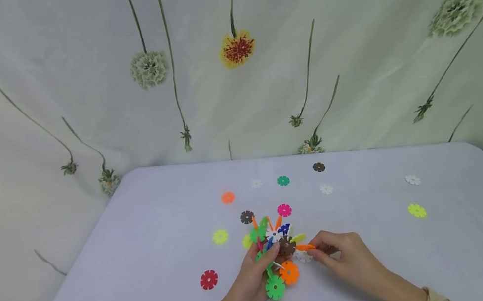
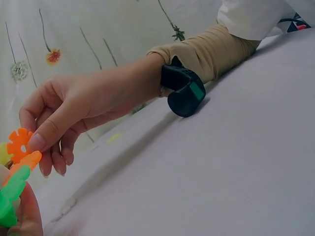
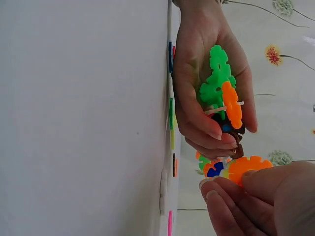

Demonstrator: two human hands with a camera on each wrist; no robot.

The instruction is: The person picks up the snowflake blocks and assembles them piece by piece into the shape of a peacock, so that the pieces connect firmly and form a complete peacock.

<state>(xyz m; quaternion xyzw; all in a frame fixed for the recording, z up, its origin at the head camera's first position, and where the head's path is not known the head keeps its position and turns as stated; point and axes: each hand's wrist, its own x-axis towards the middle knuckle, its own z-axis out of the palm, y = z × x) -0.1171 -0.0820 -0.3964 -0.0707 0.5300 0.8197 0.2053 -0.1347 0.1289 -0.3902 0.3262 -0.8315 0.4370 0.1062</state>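
While our left hand grips the multicolour plastic snowflake-disc cluster, right hand pinches an orange plastic disc w/ slot nearly mated; next needs alignment.

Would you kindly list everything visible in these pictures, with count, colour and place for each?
Cluster of joined snowflake discs: one, many colours, near edge of table, held in the left hand.
Orange disc: one, pinched by the right hand at the cluster's right side.
Loose white discs: three clear, far half of table; a fourth by the right hand is uncertain.
Loose yellow-green discs: two, left of the cluster and far right.
Loose dark discs: two, far middle and beside the cluster.
Loose single discs: orange, green, pink, red.
Table: one, pale lilac.
Floral curtain: one, pale green, behind.
Wrist camera: one, black, right wrist.
Left hand: grip on cluster.
Right hand: grip on orange disc.
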